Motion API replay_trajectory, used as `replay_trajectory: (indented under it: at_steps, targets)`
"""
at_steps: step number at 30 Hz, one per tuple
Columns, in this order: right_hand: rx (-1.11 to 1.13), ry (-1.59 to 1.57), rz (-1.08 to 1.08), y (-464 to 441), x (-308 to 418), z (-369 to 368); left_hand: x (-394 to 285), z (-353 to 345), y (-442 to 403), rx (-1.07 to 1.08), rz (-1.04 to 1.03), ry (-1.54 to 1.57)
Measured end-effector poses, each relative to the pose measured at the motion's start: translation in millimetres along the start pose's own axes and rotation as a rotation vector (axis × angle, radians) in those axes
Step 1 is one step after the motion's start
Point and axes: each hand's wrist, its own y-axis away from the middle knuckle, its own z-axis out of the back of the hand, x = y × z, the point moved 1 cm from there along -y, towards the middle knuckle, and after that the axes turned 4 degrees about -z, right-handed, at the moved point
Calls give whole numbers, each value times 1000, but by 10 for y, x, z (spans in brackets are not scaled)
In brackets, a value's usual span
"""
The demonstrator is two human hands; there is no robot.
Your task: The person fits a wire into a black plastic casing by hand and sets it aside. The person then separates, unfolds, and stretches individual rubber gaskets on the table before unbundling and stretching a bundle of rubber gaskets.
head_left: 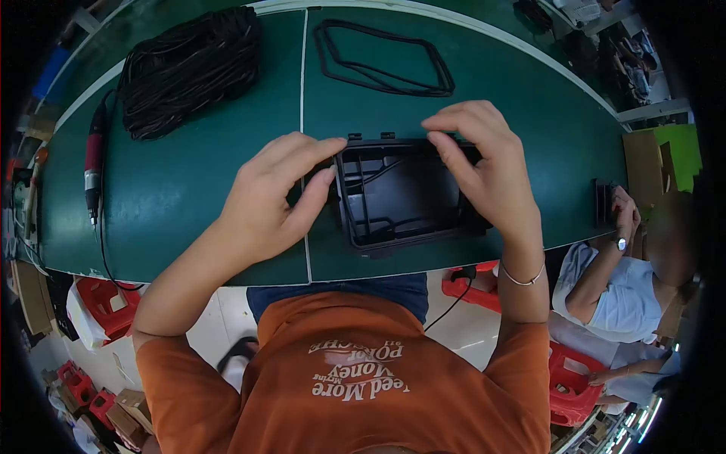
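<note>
At the far left of the frame, a screwdriver (93,155) lay on the green table (174,219); a bundle of black cord (193,72) filled the upper left. Your left hand (276,181) was at the black box's (416,193) left rim — thumb and index finger spread. The box sat mid-frame, below thin black loops (386,60). Your right hand (488,166) curved over its upper right — whether pinching anything, I couldn't tell.
</note>
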Motion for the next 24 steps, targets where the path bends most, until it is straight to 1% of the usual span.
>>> replay_trajectory:
  at_steps: [2, 3, 5, 6, 8, 9, 11, 12, 14, 17, 21, 23, 24]
  targets:
    - [22, -71, 94, -19, 58, -111, -14, 33, -11, 8, -85, -92]
    - [114, 4, 95, -30, 87, 17, 10, -177, 16, -63, -65, 0]
    - [97, 18, 194, -90, 151, -118, 27, -97, 6, -55, -146, -98]
    - [88, -2, 198, -106, 165, -171, 23, -48, 16, -44, -140, -117]
    - [89, 73, 236, -129, 166, -205, 13, -33, 18, -10, -185, -252]
    - [95, 75, 239, -131, 169, -200, 11, -36, 23, -16, -182, -249]
    - [105, 94, 249, -120, 181, -185, -4, -35, 38, 6, -219, -345]
    - [107, 91, 249, -114, 181, -186, -22, -11, 47, 7, -215, -345]
    - [99, 102, 255, -96, 181, -192, -50, 36, 63, 125, -185, -352]
    - [107, 162, 281, -78, 217, -169, -14, 47, 68, 147, -185, -348]
    - [53, 214, 300, -61, 289, -216, 10, 21, 68, 117, -188, -315]
    - [122, 207, 328, -51, 299, -246, 44, -1, 107, 81, -258, -308]
    - [122, 207, 327, -49, 301, -245, 45, 10, 110, 82, -259, -308]
